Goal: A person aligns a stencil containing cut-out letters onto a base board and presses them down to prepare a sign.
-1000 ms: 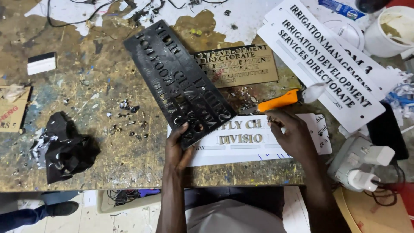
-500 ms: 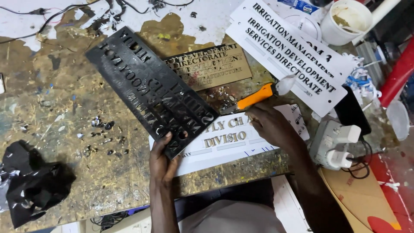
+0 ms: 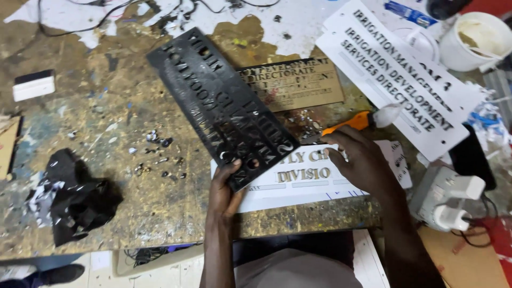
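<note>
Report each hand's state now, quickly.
Left hand: closed on the lower end of the black cut-out lettering sheet.
Right hand: holding the orange-handled utility knife, resting on the white rectangular sign panel.

Your right hand (image 3: 358, 160) covers handle of orange knife (image 3: 349, 123); blade not visible. Black cut-out sheet (image 3: 221, 104) hides left end of white sign (image 3: 314, 176) and part of brown plaque (image 3: 298, 85). White cup (image 3: 472, 40) cut off by right edge. Small scraps (image 3: 160, 154) on worktop (image 3: 80, 117) too small to identify.
</note>
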